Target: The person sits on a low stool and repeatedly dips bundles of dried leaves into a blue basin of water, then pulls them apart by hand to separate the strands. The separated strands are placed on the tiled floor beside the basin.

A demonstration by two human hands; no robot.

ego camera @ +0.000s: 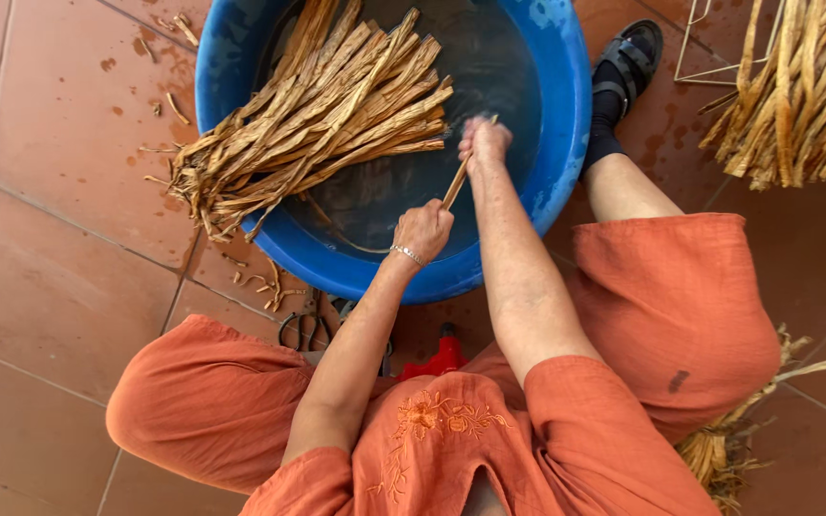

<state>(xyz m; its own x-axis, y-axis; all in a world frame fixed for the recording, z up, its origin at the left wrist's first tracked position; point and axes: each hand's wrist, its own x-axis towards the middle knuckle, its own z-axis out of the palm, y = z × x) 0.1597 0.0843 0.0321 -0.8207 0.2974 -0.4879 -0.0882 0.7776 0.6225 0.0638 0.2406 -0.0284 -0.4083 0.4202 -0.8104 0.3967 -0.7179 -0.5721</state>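
Orange cloth of my tunic and trousers fills the bottom of the view, with my knees spread to either side. Between them on the tiled floor (59, 287) lie a pair of dark scissors (306, 330) and something red (442, 355) that I cannot make out further.

Beyond that, both my hands work over the near part of the blue basin (566, 124). My left hand (423, 229), with a bracelet at the wrist, is closed around the lower end of a single tan strip (457, 182). My right hand (483, 141) grips the same strip higher up; it is blurred, so I cannot tell how the fingers lie, only that they are shut on it. The strip runs taut between the two, above the dark water in the basin.

Further off, a thick bundle of fibre strips (317, 115) rests across the basin's far left rim, its ends hanging over the tiles. I judge that this pile is still to be handled one strip at a time, so most of the work looks left. Short scraps (260, 282) lie on the floor by the basin. At the far right hangs another mass of pale dry strips (805, 96), and beside my right knee a tuft of straw (719, 449).
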